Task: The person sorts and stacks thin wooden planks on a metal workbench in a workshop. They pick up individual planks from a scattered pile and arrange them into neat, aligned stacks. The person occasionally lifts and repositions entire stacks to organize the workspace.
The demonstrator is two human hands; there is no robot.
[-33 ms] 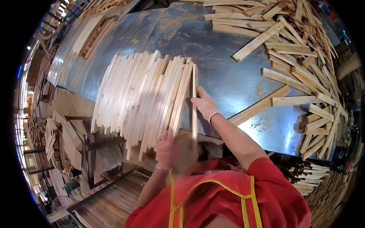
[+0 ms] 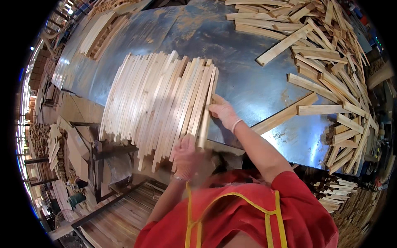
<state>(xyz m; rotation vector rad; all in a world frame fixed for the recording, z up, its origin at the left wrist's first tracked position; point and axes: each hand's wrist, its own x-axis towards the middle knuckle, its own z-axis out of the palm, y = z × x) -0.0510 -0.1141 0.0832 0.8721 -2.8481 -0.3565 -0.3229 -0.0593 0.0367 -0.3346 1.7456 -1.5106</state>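
A row of pale wooden strips (image 2: 144, 99) lies side by side on the metal table, their near ends uneven and overhanging the front edge. My right hand (image 2: 225, 113), in a light pinkish glove, has its thumb and fingers on the outermost wooden strip (image 2: 210, 99) at the row's right side. That strip tilts slightly away from its neighbours at the near end. My left hand (image 2: 187, 157), gloved alike, is at the near ends of the right-hand strips. Its fingers look curled but are smeared by motion, so its grip is unclear.
A heap of loose wooden pieces (image 2: 326, 78) covers the table's right side, a few reaching toward my right forearm. A smaller strip bundle (image 2: 97, 35) lies at the far left. Below the table's front left stand a dark metal frame (image 2: 97, 169) and a slatted wooden stack (image 2: 120, 219).
The outermost strip has moved left against the row, closing most of the gap. My left hand has shifted slightly right and up along the near ends.
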